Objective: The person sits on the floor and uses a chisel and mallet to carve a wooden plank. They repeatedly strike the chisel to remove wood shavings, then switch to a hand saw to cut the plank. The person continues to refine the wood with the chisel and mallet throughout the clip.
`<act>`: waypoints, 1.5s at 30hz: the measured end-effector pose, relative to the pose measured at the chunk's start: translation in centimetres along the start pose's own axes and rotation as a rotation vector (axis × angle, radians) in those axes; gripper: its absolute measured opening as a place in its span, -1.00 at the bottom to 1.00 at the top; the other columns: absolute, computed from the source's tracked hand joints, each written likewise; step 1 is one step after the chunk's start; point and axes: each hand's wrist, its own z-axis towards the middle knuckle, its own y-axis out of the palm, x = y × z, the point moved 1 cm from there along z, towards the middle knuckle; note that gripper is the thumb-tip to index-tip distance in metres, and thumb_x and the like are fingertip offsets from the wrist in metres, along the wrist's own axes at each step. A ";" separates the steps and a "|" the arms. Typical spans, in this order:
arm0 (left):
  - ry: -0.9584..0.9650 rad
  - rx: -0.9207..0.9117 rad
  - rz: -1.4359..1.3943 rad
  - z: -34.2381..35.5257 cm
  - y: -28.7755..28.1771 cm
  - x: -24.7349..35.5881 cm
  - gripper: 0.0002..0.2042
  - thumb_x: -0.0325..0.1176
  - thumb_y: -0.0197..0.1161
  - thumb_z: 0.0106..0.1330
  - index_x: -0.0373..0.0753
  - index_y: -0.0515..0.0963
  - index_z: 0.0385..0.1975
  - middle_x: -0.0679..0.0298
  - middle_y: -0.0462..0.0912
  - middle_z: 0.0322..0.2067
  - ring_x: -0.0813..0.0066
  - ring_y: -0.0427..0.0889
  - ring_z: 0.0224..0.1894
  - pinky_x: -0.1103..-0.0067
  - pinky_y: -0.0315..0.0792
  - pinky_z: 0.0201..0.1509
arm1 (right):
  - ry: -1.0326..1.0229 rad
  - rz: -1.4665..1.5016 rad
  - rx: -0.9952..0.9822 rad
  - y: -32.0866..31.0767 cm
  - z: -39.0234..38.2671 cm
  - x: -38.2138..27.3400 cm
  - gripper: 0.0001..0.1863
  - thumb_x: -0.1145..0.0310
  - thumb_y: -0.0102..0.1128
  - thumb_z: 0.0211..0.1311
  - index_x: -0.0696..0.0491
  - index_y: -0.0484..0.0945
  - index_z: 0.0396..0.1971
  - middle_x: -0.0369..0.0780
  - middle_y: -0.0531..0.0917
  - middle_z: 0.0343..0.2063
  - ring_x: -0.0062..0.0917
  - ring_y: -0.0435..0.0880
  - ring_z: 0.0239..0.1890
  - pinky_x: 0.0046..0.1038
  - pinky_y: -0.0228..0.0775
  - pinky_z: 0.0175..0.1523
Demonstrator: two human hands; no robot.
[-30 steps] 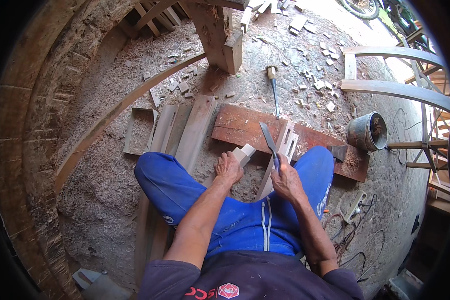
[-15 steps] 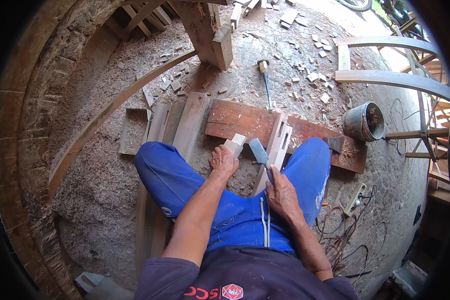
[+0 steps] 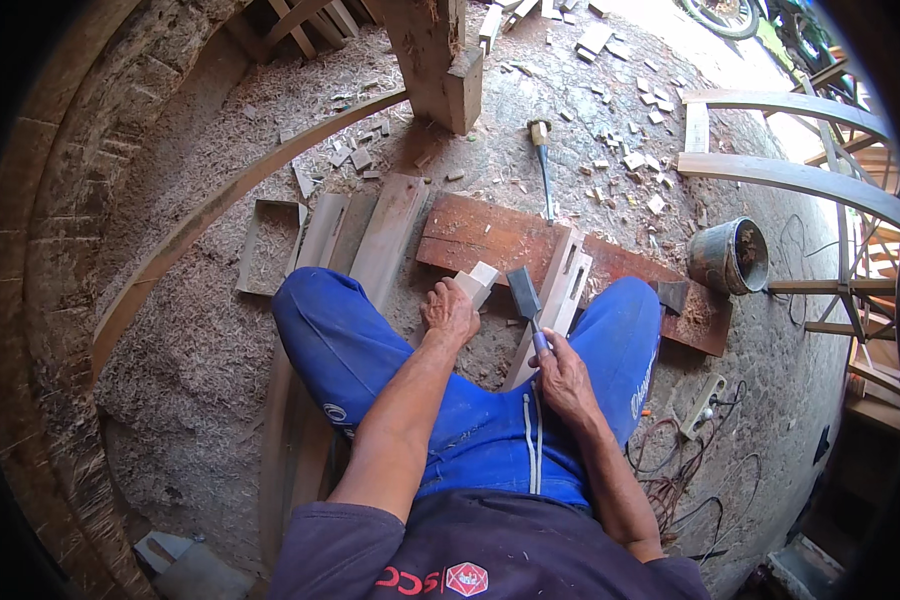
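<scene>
My left hand (image 3: 450,312) is closed round a pale wooden piece (image 3: 476,284) with a narrower stepped end pointing away from me. In my right hand (image 3: 564,378) is a wide-bladed chisel (image 3: 525,296), gripped by its handle, the blade slanting up and left beside the wooden piece without touching it. Between my knees, a pale wooden bar (image 3: 552,300) with long slots cut in it rests across a reddish plank (image 3: 485,232). Beyond the plank lies a second chisel (image 3: 544,170) with a light-coloured handle end.
A metal bucket (image 3: 708,258) stands at the right, near cables and a power strip (image 3: 704,405). Long boards (image 3: 385,235) lie under my left leg. A curved wooden strip (image 3: 220,215) and a thick post (image 3: 435,70) rise at the left. Wood offcuts (image 3: 634,160) and shavings cover the floor.
The chisel has turned in my right hand, its blade now dark rather than bright and a little farther right. My left hand still holds the wooden piece. The whole view has shifted slightly.
</scene>
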 end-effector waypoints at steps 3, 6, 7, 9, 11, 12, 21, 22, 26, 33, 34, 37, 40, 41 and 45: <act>-0.009 -0.018 -0.002 -0.2 -0.1 0.1 -0.08 -0.12 0.46 0.17 -0.52 0.10 0.39 -0.05 0.43 0.20 0.01 0.48 0.28 0.12 0.43 0.27 | -0.068 -0.070 0.038 0.4 -0.1 -0.2 -0.57 0.26 0.02 0.52 0.12 0.40 0.27 0.05 0.73 -0.26 -0.08 0.76 -0.16 -0.14 0.55 -0.03; -0.014 -0.031 -0.009 -0.3 -0.4 0.2 -0.07 -0.12 0.46 0.17 -0.52 0.08 0.40 -0.05 0.42 0.21 0.02 0.47 0.29 0.12 0.42 0.28 | -0.103 -0.137 0.070 1.2 -0.2 -0.2 -0.58 0.27 0.07 0.48 0.13 0.41 0.24 0.11 0.70 -0.18 0.03 0.72 -0.07 -0.08 0.52 0.04; -0.014 -0.031 -0.009 -0.3 -0.4 0.2 -0.07 -0.12 0.46 0.18 -0.51 0.07 0.40 -0.05 0.42 0.22 0.03 0.46 0.29 0.12 0.42 0.28 | -0.120 -0.161 0.078 1.4 -0.5 -0.8 -0.58 0.28 0.08 0.47 0.13 0.42 0.22 0.13 0.69 -0.16 0.06 0.71 -0.06 -0.08 0.52 0.05; -0.014 -0.029 -0.007 -0.3 -0.5 0.2 -0.06 -0.12 0.46 0.18 -0.51 0.07 0.41 -0.05 0.41 0.22 0.03 0.46 0.29 0.12 0.42 0.28 | -0.158 -0.210 0.080 1.4 -0.5 -1.0 -0.56 0.29 0.12 0.43 0.15 0.44 0.22 0.14 0.69 -0.14 0.05 0.70 -0.05 -0.10 0.52 0.06; -0.017 -0.038 -0.021 -0.3 -0.4 0.4 -0.06 -0.12 0.46 0.18 -0.51 0.06 0.41 -0.05 0.41 0.23 0.04 0.46 0.29 0.12 0.42 0.28 | -0.201 -0.260 0.066 1.3 -0.1 -0.5 -0.51 0.30 0.16 0.39 0.18 0.44 0.25 0.14 0.69 -0.13 0.00 0.72 -0.07 -0.14 0.52 0.08; -0.019 -0.041 -0.027 -0.3 -0.3 0.3 -0.06 -0.12 0.46 0.18 -0.50 0.06 0.41 -0.04 0.41 0.23 0.04 0.46 0.29 0.11 0.42 0.28 | -0.204 -0.307 0.060 1.2 -0.1 -0.7 -0.51 0.32 0.15 0.39 0.18 0.44 0.25 0.16 0.69 -0.11 0.03 0.71 -0.05 -0.13 0.52 0.08; -0.005 0.016 -0.069 -0.3 0.2 0.1 -0.10 -0.18 0.50 0.10 -0.50 0.12 0.33 -0.09 0.43 0.15 -0.08 0.48 0.25 0.03 0.45 0.23 | -0.188 -0.528 0.075 1.8 -0.7 -1.8 -0.50 0.32 0.01 0.46 0.08 0.36 0.36 0.15 0.61 -0.29 0.13 0.69 -0.22 0.05 0.53 -0.10; -0.006 0.020 -0.070 -0.3 0.3 0.0 -0.10 -0.18 0.50 0.11 -0.50 0.12 0.33 -0.09 0.43 0.15 -0.08 0.48 0.24 0.03 0.45 0.23 | -0.189 -0.545 0.064 1.9 -0.7 -2.1 -0.50 0.32 0.01 0.46 0.08 0.36 0.36 0.15 0.60 -0.31 0.14 0.70 -0.24 0.07 0.54 -0.13; 0.000 0.015 -0.072 -0.3 0.2 0.2 -0.10 -0.17 0.49 0.12 -0.50 0.12 0.34 -0.10 0.43 0.15 -0.09 0.48 0.24 0.01 0.45 0.22 | -0.192 -0.644 0.027 2.3 -0.9 -2.4 -0.49 0.32 0.02 0.44 0.07 0.35 0.36 0.15 0.60 -0.32 0.15 0.71 -0.32 0.11 0.56 -0.20; -0.015 -0.044 -0.006 -0.3 -0.5 0.3 -0.03 -0.10 0.48 0.16 -0.51 0.06 0.42 -0.03 0.42 0.21 0.06 0.48 0.27 0.12 0.44 0.26 | -0.152 -0.758 -0.023 1.8 -0.4 -3.8 -0.51 0.30 0.01 0.44 0.04 0.40 0.33 0.15 0.64 -0.31 0.13 0.73 -0.31 0.08 0.59 -0.19; -0.010 -0.045 -0.005 -0.4 -0.7 0.4 -0.03 -0.10 0.48 0.16 -0.50 0.06 0.42 -0.03 0.43 0.21 0.05 0.48 0.27 0.12 0.44 0.25 | -0.131 -0.761 -0.033 1.5 -0.3 -4.1 -0.52 0.28 0.01 0.46 0.02 0.41 0.33 0.14 0.65 -0.30 0.12 0.72 -0.30 0.06 0.58 -0.15; -0.004 -0.048 -0.004 -0.5 -0.9 0.5 -0.04 -0.10 0.49 0.16 -0.50 0.06 0.41 -0.02 0.44 0.19 0.05 0.49 0.26 0.13 0.45 0.25 | -0.114 -0.774 -0.059 0.7 0.2 -4.8 -0.54 0.26 0.02 0.47 -0.01 0.45 0.31 0.13 0.66 -0.32 0.10 0.72 -0.27 0.04 0.56 -0.12; -0.003 -0.060 -0.007 -0.4 -0.8 0.4 -0.05 -0.09 0.49 0.15 -0.49 0.08 0.40 -0.02 0.44 0.19 0.06 0.49 0.26 0.15 0.46 0.25 | -0.126 -0.785 -0.091 -0.2 1.0 -5.2 -0.56 0.26 0.02 0.47 -0.02 0.47 0.29 0.12 0.67 -0.36 0.09 0.72 -0.26 0.04 0.57 -0.11; -0.004 -0.068 -0.006 -0.4 -0.8 0.5 -0.05 -0.09 0.49 0.15 -0.49 0.08 0.40 -0.02 0.44 0.19 0.06 0.49 0.27 0.15 0.46 0.25 | -0.131 -0.788 -0.103 -0.5 1.2 -5.3 -0.57 0.26 0.02 0.47 -0.02 0.47 0.28 0.12 0.67 -0.37 0.08 0.73 -0.25 0.04 0.57 -0.11; -0.008 -0.083 0.004 -0.3 -0.8 0.3 -0.04 -0.09 0.50 0.14 -0.48 0.08 0.40 -0.01 0.44 0.18 0.06 0.48 0.26 0.15 0.46 0.24 | -0.138 -0.800 -0.124 -0.9 1.5 -5.7 -0.58 0.27 0.02 0.46 0.00 0.48 0.26 0.12 0.68 -0.38 0.10 0.72 -0.27 0.05 0.56 -0.13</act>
